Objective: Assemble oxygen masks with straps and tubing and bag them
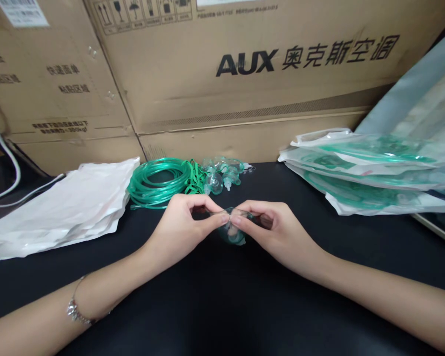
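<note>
Between my two hands is a clear green-tinted oxygen mask (233,236), held just above the black table. My left hand (187,220) pinches its left side between thumb and fingers. My right hand (270,222) grips the other side the same way, and the two thumb tips nearly meet at the middle of the mask. Fingers cover much of its upper part, so its finer details are hidden. Just beyond my hands lies a cluster of similar clear masks (222,175), beside a bunch of green elastic straps (195,178).
Coiled green tubing (159,180) sits left of the straps. White flat pouches (66,202) are stacked at the left, near a white cable (13,173). On the right is a pile of filled clear-and-white packages (371,170). A large cardboard box (244,104) stands behind the table (222,306).
</note>
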Tool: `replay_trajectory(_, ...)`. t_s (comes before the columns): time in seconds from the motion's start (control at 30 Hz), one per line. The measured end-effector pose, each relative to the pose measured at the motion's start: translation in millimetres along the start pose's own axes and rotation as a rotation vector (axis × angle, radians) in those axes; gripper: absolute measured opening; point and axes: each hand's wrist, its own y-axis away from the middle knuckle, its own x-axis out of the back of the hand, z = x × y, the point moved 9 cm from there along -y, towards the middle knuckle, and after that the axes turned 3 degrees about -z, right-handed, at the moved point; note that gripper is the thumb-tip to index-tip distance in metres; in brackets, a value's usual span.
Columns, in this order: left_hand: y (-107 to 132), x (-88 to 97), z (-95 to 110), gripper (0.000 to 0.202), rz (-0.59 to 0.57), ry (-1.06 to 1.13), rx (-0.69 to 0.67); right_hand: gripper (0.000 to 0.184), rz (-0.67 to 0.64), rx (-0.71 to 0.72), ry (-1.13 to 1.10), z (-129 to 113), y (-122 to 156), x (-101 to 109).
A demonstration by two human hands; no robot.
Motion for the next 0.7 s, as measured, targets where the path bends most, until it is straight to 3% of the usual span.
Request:
replay_trajectory(0.3, -6, -9.1, -12, 0.012, -0.338, 0.047, 0.127, 0.019, -0.065, -0.047, -0.209, 11, -3, -3)
replay_trajectory(0.7, 0, -21.5, -29, 0.006, -0.367, 0.466, 0.225, 0.018, -0.161, -0.169, -0.459, 27, -6, -11)
